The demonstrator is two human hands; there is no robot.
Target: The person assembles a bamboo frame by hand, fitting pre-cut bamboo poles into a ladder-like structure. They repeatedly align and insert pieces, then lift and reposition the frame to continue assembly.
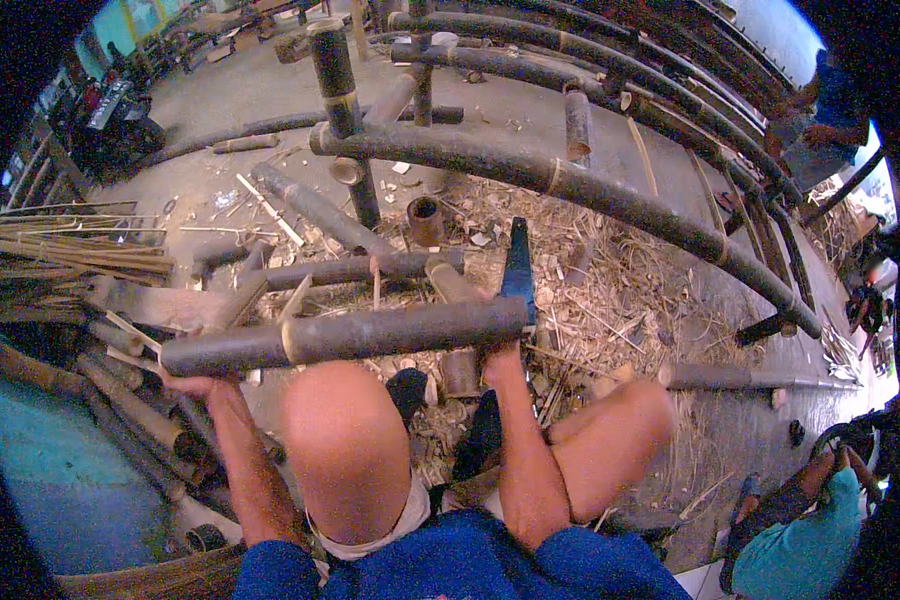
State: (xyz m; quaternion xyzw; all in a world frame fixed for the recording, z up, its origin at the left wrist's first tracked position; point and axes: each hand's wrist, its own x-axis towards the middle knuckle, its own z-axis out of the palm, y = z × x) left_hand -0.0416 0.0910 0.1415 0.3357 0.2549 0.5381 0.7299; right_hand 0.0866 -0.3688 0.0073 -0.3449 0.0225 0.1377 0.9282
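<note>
A dark bamboo section lies crosswise above my knees, with a pale ring at one joint. My left hand grips its left end from below; most of the fingers are hidden by the bamboo. At the other end my right hand holds it from underneath, with the fingers largely behind it. Just beyond the right end a handsaw blade stands pointing away from me; its handle is not clearly visible. Below the right end an upright bamboo stub stands beside my right wrist.
Shavings cover the floor ahead. A long curved bamboo pole crosses on a post. Cut bamboo pieces and split strips are piled at left. A person in a teal shirt sits at lower right.
</note>
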